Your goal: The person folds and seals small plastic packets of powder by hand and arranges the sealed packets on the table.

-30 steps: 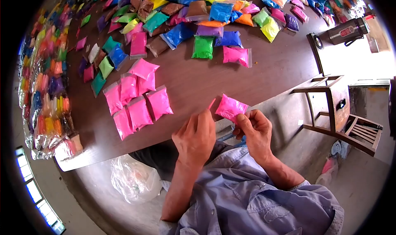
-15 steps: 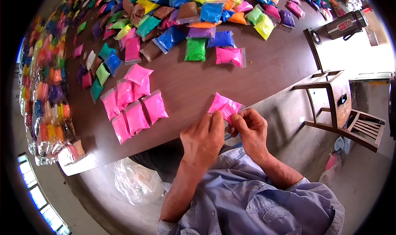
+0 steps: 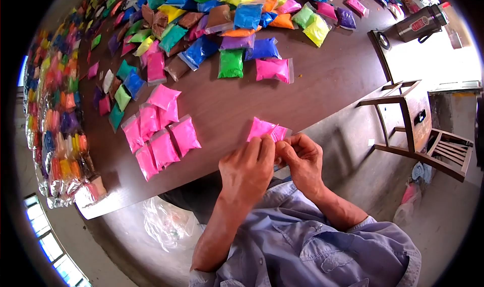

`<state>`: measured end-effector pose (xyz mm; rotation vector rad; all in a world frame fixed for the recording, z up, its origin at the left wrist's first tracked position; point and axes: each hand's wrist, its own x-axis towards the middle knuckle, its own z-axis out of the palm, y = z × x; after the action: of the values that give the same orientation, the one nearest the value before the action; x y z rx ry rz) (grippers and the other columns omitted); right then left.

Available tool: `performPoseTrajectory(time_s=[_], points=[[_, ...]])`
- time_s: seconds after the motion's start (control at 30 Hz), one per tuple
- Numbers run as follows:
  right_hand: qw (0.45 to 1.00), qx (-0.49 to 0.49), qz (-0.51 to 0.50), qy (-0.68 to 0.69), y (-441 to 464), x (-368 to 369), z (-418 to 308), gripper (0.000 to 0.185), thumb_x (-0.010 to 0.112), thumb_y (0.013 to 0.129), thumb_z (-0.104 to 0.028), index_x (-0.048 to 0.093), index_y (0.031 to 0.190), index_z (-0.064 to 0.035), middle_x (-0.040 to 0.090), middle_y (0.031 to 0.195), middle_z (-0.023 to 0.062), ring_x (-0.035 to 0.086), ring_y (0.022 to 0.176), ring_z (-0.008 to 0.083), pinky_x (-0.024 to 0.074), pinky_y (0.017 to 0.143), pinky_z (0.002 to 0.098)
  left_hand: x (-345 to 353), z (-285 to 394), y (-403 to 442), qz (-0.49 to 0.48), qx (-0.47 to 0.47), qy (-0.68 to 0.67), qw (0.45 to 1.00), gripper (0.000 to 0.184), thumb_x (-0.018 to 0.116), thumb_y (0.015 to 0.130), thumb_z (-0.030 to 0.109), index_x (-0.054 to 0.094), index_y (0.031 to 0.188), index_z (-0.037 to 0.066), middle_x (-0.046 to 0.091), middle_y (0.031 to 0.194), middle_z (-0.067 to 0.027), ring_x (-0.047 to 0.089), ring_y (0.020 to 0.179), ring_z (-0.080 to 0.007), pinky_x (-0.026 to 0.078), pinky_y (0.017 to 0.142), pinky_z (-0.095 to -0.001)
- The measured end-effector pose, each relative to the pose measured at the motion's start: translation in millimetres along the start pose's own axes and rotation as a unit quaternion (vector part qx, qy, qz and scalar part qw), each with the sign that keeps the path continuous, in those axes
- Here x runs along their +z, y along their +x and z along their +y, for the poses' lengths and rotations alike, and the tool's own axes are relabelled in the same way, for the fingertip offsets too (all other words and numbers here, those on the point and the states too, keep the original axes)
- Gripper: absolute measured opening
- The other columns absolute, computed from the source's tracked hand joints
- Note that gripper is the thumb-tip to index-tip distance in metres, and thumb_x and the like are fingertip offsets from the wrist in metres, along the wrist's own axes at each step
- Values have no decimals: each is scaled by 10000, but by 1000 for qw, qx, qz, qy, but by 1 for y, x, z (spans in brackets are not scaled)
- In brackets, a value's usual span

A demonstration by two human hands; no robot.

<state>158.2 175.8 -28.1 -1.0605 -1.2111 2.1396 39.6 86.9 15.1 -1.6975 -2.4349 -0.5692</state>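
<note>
A small clear plastic packet of bright pink clay-like material (image 3: 261, 129) is held between my two hands at the front edge of the table. My left hand (image 3: 247, 168) pinches its near edge, fingers bent over it. My right hand (image 3: 301, 161) grips the packet's right near corner between thumb and curled fingers. The near edge of the packet is hidden by my fingers. Left of my hands lies a group of several similar pink packets (image 3: 164, 149), some overlapping, flat on the brown table (image 3: 217, 108).
A heap of multicoloured packets (image 3: 247, 17) covers the far side. Long clear bags of coloured pieces (image 3: 63, 136) line the left edge. A dark flask (image 3: 421, 23) lies at the far right, a wooden stool (image 3: 411, 118) stands beyond the right edge, and a clear plastic bag (image 3: 169, 224) is below the table.
The view has shifted slightly. Both hands stay on the pink packet, which sits a little lower and more hidden behind the fingers; my hands have drawn closer together.
</note>
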Motion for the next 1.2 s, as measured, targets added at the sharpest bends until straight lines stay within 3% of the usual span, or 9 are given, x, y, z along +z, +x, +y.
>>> performPoseTrajectory(time_s=[0.17, 0.3, 0.5, 0.73, 0.83, 0.9, 0.93, 1.2], points=[[1000, -3, -3, 13, 0, -6, 3, 139, 726, 969, -112, 671, 929, 10, 690, 774, 28, 635, 668, 79, 499, 604, 217, 1, 3, -5, -24, 9, -17, 1000, 134, 704, 811, 118, 616, 910, 98, 557, 767, -21, 618, 620, -188, 488, 517, -334], [1000, 19, 5, 7, -2, -2, 0, 133, 728, 970, -112, 668, 935, 1, 688, 777, 20, 632, 682, 69, 501, 620, 216, -1, 0, 2, -3, -19, 4, 1000, 165, 712, 830, 106, 549, 823, 131, 558, 745, -20, 615, 589, -207, 475, 494, -353], [999, 20, 3, 30, -2, -2, 1, 127, 720, 976, -105, 658, 947, 2, 685, 817, 7, 627, 717, 60, 503, 643, 212, -2, 9, -1, 28, -100, -145, 984, 90, 733, 877, 34, 667, 918, 80, 671, 731, -72, 672, 612, -279, 502, 535, -382], [1000, 10, -1, 26, -4, -4, 2, 121, 714, 976, -98, 655, 946, 4, 684, 818, 12, 630, 721, 60, 500, 645, 207, -1, 12, -2, 3, -71, -108, 992, 119, 733, 879, 19, 700, 981, 70, 695, 753, -99, 694, 633, -295, 507, 521, -380], [1000, 20, 10, 23, -3, -4, 3, 125, 721, 972, -106, 661, 945, 1, 686, 795, 13, 630, 707, 58, 489, 627, 203, 3, 5, -3, 59, -122, -152, 979, 123, 723, 887, 5, 700, 1002, 43, 637, 660, -87, 639, 530, -226, 470, 486, -338], [1000, 21, 12, 17, -2, -4, 4, 126, 724, 970, -109, 665, 940, -2, 685, 783, 13, 630, 697, 58, 483, 618, 201, -5, 4, 0, 4, -209, -285, 935, 139, 704, 895, -14, 700, 1029, 21, 555, 585, -61, 528, 474, -130, 419, 470, -298], [1000, 22, 13, 11, -2, -4, 5, 126, 726, 969, -113, 669, 936, -5, 684, 770, 12, 630, 688, 57, 478, 608, 199, -2, 5, 0, 17, -208, -312, 927, 137, 697, 895, -26, 706, 1027, 6, 499, 562, -38, 436, 490, -76, 377, 469, -271], [1000, 19, 5, 20, -1, -4, 6, 120, 722, 971, -110, 680, 928, -6, 686, 762, 11, 630, 676, 61, 472, 593, 198, 4, 5, -3, 8, -222, -347, 911, 95, 708, 907, -9, 719, 1001, -4, 554, 607, -57, 474, 522, -79, 399, 487, -275]])
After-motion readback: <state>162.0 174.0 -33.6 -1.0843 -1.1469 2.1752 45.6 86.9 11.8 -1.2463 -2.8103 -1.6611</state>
